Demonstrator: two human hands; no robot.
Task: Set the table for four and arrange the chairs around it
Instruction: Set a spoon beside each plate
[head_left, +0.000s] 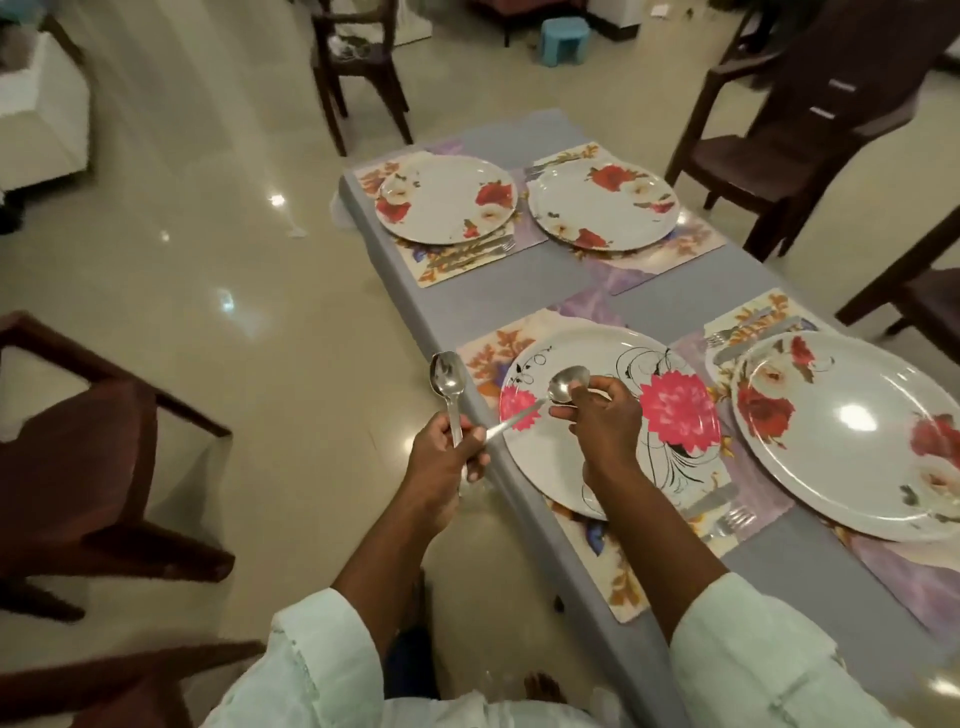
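fork (727, 521) half hidden under plate (582, 467)

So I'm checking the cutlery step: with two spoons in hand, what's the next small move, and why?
Probably the right hand draws its pinched spoon free of the left hand and lays it by the pink-flowered plate; no spoon shows there yet.

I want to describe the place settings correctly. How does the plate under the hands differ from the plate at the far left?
The near plate has pink flowers with thin black swirls; the far left plate has red and white flowers. The near plate lies partly under the right hand, which holds a spoon over it; nothing is above the far left plate. Both are round, white, and lie on floral mats.
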